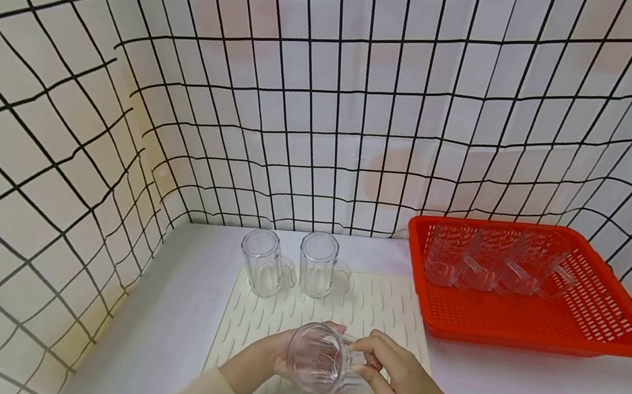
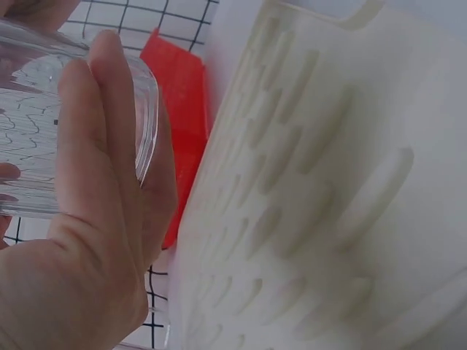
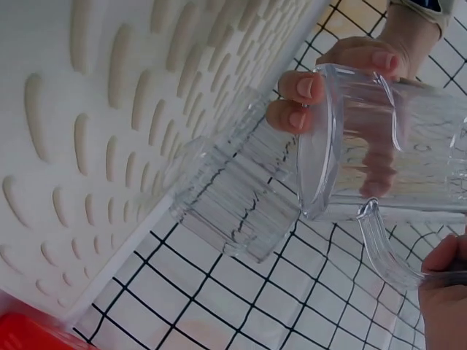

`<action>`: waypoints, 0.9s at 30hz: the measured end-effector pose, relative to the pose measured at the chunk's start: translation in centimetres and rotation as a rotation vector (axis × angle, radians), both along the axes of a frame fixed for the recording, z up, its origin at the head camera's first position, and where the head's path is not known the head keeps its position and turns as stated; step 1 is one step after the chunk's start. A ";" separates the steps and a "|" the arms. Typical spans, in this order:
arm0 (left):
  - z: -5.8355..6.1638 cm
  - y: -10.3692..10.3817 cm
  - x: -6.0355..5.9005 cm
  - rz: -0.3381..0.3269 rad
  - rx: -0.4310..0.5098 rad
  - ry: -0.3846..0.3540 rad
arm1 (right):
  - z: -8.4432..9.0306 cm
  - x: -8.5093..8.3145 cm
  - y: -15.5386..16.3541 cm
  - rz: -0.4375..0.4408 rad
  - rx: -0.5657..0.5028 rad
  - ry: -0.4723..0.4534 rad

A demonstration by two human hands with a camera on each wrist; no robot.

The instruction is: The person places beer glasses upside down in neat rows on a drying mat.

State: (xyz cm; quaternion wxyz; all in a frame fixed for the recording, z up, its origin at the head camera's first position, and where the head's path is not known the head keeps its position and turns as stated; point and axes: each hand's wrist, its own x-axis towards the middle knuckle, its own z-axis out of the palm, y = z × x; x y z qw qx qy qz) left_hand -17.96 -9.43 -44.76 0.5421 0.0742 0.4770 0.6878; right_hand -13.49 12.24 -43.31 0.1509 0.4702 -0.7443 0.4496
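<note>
A clear glass mug (image 1: 316,360) is held between both hands above the cream ridged mat (image 1: 245,343). My left hand (image 1: 277,352) wraps its fingers round the mug's body, and in the left wrist view those fingers (image 2: 102,124) lie across the glass near one end. My right hand (image 1: 402,380) pinches the mug's handle (image 3: 383,255) between thumb and fingers. Two more clear mugs, a left one (image 1: 264,264) and a right one (image 1: 318,265), stand at the mat's far edge, their handles toward the right.
A red plastic basket (image 1: 515,342) sits at the right rear of the white table (image 1: 170,311), with several clear mugs (image 1: 484,263) in a row inside it. Black grid netting (image 1: 303,120) over white sheeting closes off the back and sides.
</note>
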 end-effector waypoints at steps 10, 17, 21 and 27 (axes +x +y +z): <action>-1.0 -0.7 -0.3 0.166 -0.014 0.004 | 0.5 -0.7 0.8 -0.099 0.067 0.108; -1.4 -0.8 -0.3 0.462 -0.035 -0.034 | 0.4 -0.7 1.0 -0.132 0.055 0.086; -0.8 -0.9 0.1 0.597 -0.044 0.040 | 1.1 -0.6 1.2 -0.172 0.021 0.066; 0.0 -1.1 0.6 0.671 -0.037 0.307 | 2.0 -0.7 1.7 -0.270 -0.066 -0.009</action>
